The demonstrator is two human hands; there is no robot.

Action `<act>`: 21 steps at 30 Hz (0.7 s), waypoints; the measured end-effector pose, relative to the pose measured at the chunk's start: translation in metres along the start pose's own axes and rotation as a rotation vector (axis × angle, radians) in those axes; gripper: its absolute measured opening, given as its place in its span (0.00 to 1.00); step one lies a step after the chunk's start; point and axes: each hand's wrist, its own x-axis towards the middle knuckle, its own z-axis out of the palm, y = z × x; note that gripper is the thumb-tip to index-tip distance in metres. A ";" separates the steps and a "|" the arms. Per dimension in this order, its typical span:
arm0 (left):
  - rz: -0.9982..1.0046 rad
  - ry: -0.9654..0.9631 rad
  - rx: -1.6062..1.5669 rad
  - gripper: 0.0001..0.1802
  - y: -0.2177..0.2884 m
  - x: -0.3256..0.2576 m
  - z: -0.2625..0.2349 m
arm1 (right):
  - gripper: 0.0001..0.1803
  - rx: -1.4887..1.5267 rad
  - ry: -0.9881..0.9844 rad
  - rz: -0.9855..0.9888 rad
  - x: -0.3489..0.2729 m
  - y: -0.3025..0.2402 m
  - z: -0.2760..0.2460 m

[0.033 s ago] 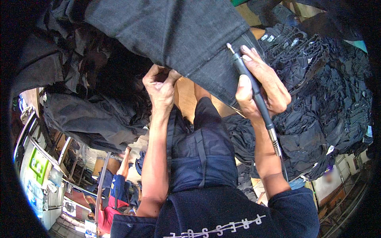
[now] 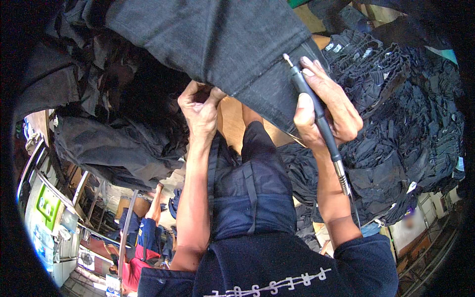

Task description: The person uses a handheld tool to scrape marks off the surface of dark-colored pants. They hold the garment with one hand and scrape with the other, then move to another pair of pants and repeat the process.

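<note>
A dark grey-black denim garment [image 2: 232,44] spreads across the upper middle, with a seam line crossing near its lower edge. My left hand [image 2: 200,106] is closed at that edge, thumb and fingers pinching the cloth. In my right hand [image 2: 329,106] lies a slim black rotary grinder handpiece [image 2: 316,106], gripped between thumb and fingers. Its small pale, rounded tip [image 2: 287,58] points up and left over the cloth; whether it touches the fabric I cannot tell. A spring sleeve and thin cable trail from its lower end along my right forearm.
A large heap of black garments [image 2: 396,133] with small white tags fills the right side. More dark cloth [image 2: 109,143] hangs at the left. At the lower left, another person in a red top [image 2: 132,272] is near a green tray [image 2: 48,205] and metal bars.
</note>
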 end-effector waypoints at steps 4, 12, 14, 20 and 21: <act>0.002 -0.011 -0.032 0.07 0.000 0.004 0.003 | 0.16 -0.026 0.028 -0.021 0.001 0.003 0.002; -0.009 -0.006 -0.047 0.07 -0.007 0.011 0.005 | 0.15 -0.073 0.038 0.020 0.004 0.008 0.005; -0.032 -0.003 -0.052 0.07 -0.005 0.011 0.004 | 0.15 -0.054 0.054 0.005 0.005 0.008 0.006; -0.049 0.028 -0.083 0.08 0.001 0.010 0.009 | 0.13 -0.016 0.050 -0.026 0.005 0.008 0.010; -0.061 0.051 -0.114 0.08 0.002 0.009 0.010 | 0.13 -0.009 0.046 -0.032 0.004 0.008 0.010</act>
